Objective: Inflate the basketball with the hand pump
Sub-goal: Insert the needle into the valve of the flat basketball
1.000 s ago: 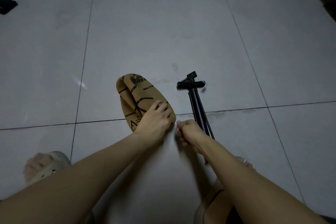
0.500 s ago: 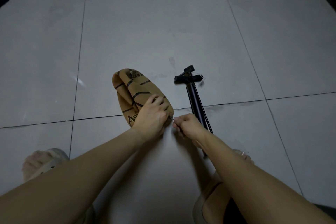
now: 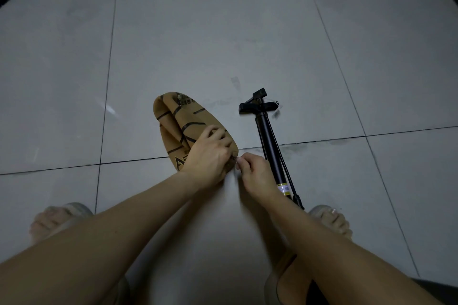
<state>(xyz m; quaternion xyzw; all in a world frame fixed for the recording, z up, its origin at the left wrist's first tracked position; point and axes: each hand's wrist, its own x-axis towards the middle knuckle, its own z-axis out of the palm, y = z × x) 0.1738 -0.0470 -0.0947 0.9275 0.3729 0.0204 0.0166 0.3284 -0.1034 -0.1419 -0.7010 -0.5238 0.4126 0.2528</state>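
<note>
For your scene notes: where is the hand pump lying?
The hand pump lies on the tiled floor, right of the basketball, beside the right hand.

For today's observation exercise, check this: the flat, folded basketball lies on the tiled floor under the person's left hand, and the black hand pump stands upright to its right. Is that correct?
One detail is wrong. The head view shows the hand pump lying flat on the tiled floor, not upright. The rest holds: the folded basketball lies under the left hand, pump to its right.
</note>
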